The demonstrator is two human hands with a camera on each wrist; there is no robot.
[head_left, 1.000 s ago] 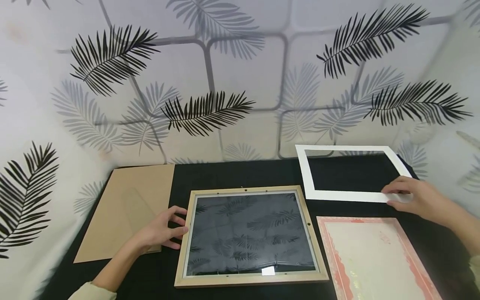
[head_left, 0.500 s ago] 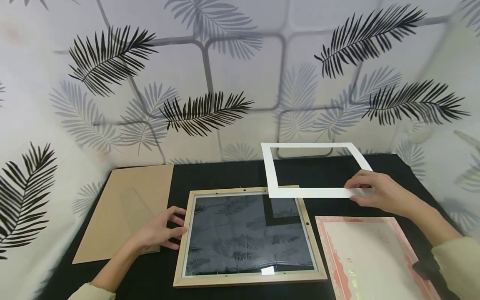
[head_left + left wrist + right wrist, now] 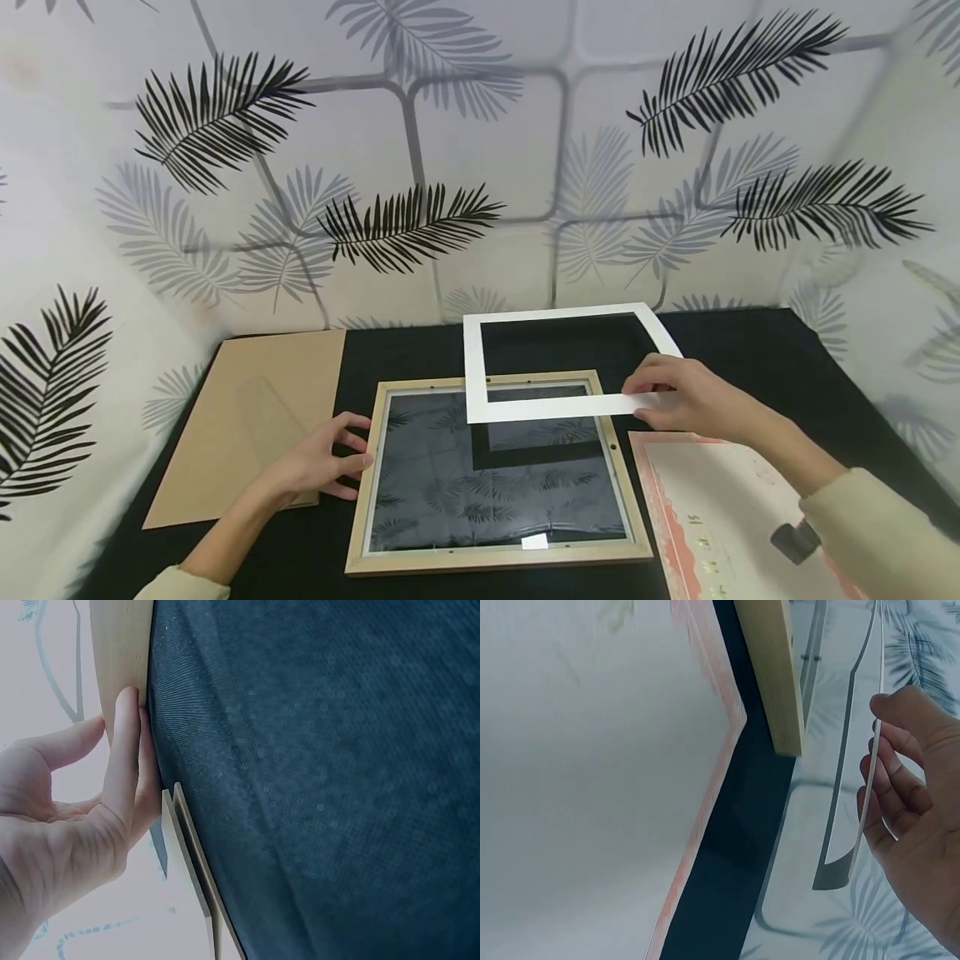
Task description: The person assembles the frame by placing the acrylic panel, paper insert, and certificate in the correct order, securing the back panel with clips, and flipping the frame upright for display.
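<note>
A light wooden picture frame [image 3: 498, 557] with a glass pane lies flat on the black cloth. My left hand [image 3: 318, 458] holds its left edge; in the left wrist view, thumb and fingers touch the frame's side [image 3: 124, 652]. My right hand [image 3: 693, 400] pinches the near right corner of a white picture mat [image 3: 551, 409] between thumb and fingers. The mat hangs tilted above the frame's far part, apart from it, and its reflection shows in the glass. In the right wrist view, the mat's thin edge [image 3: 879, 712] runs between thumb and fingers.
Left of the frame lies a brown backing board [image 3: 217, 425], partly under my left forearm. A pink-bordered certificate [image 3: 712, 500] lies at the right, partly covered by my right sleeve. Leaf-patterned fabric [image 3: 525, 167] rises behind the black-covered table [image 3: 757, 350].
The right hand has carried the mat leftward, from the far right to over the frame's far part, and lowered it somewhat. The left hand stays on the frame's left edge.
</note>
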